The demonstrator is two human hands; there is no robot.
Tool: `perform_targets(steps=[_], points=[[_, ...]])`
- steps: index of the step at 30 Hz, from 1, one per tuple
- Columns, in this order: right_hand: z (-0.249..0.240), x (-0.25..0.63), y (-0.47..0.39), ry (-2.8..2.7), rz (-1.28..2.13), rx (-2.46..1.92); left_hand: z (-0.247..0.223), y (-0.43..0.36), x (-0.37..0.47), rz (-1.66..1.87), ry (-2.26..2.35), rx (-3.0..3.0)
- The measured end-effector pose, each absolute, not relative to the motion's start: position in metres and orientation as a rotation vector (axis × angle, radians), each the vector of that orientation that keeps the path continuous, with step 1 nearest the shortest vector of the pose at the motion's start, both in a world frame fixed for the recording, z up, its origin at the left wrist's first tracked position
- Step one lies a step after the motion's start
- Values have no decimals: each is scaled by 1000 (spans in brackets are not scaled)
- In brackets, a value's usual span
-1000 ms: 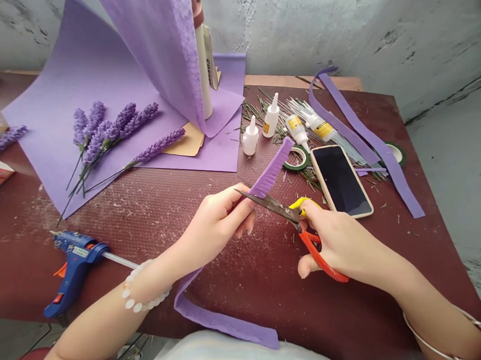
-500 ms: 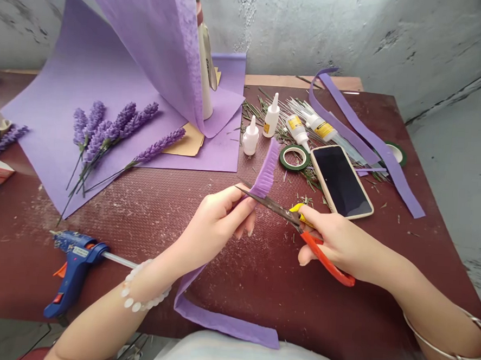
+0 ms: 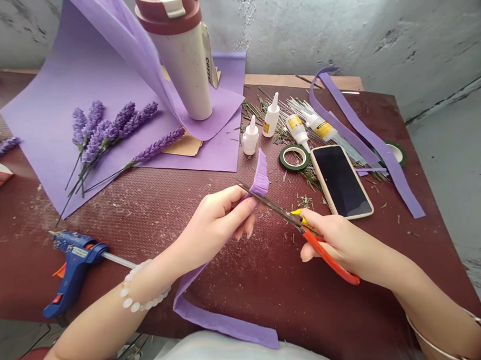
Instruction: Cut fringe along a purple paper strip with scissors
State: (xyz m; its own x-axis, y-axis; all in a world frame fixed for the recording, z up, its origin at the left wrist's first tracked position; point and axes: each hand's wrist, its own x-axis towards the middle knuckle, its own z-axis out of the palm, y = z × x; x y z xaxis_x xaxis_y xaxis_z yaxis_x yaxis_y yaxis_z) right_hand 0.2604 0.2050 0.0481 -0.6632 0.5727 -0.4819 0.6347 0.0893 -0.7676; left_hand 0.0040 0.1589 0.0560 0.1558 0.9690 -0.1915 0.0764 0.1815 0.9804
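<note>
A long purple strip (image 3: 227, 320) is pinched in my left hand (image 3: 222, 219); its fringed end stands up above the fingers, and its tail hangs down and lies along the table's front edge. My right hand (image 3: 334, 243) grips scissors (image 3: 327, 257) with red and yellow handles. The blades reach left across the base of the fringed part, close against my left fingertips, and look nearly closed.
Purple flowers (image 3: 113, 129) lie on purple sheets (image 3: 221, 157) at the left, beside a tumbler (image 3: 182, 62). A blue glue gun (image 3: 74, 265) is near my left forearm. Glue bottles (image 3: 250, 137), green tape (image 3: 294, 158) and a phone (image 3: 342, 181) sit beyond my hands.
The raised purple sheet has swung left and uncovered the tumbler. The fringed end has tilted and sunk a little. My right hand has shifted slightly, and the scissor blades have closed somewhat.
</note>
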Motion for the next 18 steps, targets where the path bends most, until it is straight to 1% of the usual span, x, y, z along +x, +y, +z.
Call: perform_targets(steps=[5, 12, 15, 18], points=[[48, 264, 205, 2224, -1783, 1170, 56, 158, 4, 942, 1122, 1064], [44, 273, 206, 2037, -2121, 1012, 56, 155, 1, 948, 1025, 998], [42, 273, 207, 2006, -2159, 1021, 56, 155, 1, 947, 1018, 989], [43, 270, 209, 2019, -2119, 1064, 56, 157, 1, 946, 1032, 997]])
